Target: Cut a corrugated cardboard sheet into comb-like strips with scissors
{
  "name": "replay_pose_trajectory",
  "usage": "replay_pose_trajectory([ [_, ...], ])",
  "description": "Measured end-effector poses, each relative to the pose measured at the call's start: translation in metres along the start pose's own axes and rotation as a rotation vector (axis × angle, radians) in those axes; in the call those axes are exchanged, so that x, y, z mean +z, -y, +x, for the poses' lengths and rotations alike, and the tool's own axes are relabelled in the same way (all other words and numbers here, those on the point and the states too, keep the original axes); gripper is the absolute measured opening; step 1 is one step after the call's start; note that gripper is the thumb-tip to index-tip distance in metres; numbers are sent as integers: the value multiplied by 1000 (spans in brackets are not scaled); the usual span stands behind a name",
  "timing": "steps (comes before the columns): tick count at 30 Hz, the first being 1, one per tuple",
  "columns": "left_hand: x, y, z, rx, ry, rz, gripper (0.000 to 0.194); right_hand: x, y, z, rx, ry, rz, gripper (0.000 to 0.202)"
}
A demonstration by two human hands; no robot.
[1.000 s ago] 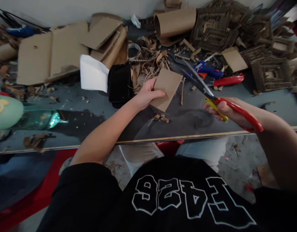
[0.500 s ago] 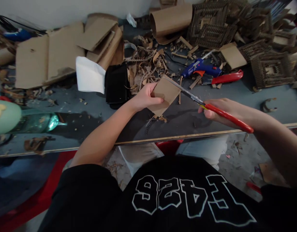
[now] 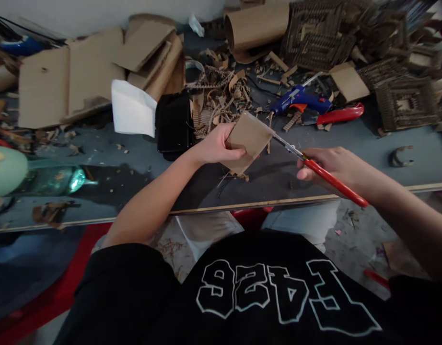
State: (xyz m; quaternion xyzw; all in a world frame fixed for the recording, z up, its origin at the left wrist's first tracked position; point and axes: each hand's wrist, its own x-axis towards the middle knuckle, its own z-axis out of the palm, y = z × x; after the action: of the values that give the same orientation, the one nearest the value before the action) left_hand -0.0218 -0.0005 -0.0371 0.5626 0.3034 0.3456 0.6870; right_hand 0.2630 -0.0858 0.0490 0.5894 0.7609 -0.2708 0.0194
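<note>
My left hand (image 3: pixel 221 143) grips a small square piece of cardboard (image 3: pixel 251 139) by its left side, thumb on top, above the table. Fingers of my right hand (image 3: pixel 323 163) are wrapped round the red handles of a pair of scissors (image 3: pixel 334 181). Their metal blades lie along the upper right edge of the cardboard, near its right corner. How far the blades are apart is hard to make out. Behind the cardboard lies a heap of corrugated cardboard strips (image 3: pixel 221 93). A blue hot glue gun (image 3: pixel 300 99) rests further back, with a red-handled tool (image 3: pixel 341 114) beside it.
Left of my hand are a black tray-like object (image 3: pixel 174 124) and a white paper piece (image 3: pixel 133 109). Large cardboard sheets (image 3: pixel 44 86) lean at the back left. A green bottle (image 3: pixel 55 177) lies at the left. Woven-looking cardboard squares (image 3: pixel 406 103) stack up at the right.
The scissors' handles have swung slightly down and left with my right hand, and the blades sit a little differently at the cardboard's edge. My left hand keeps its hold.
</note>
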Motion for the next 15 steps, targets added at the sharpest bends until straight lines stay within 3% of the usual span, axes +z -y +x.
replay_pose_trajectory([
  [5, 1, 3, 1, -6, 26, -21, 61, -1, 1, -2, -6, 29, -59, 71],
  [12, 3, 2, -2, 27, 69, 102, 60, 2, 10, -4, 30, -19, -76, 67],
  [15, 0, 5, -1, 10, 48, 19, 68, 3, 13, -5, 36, -40, -106, 64],
])
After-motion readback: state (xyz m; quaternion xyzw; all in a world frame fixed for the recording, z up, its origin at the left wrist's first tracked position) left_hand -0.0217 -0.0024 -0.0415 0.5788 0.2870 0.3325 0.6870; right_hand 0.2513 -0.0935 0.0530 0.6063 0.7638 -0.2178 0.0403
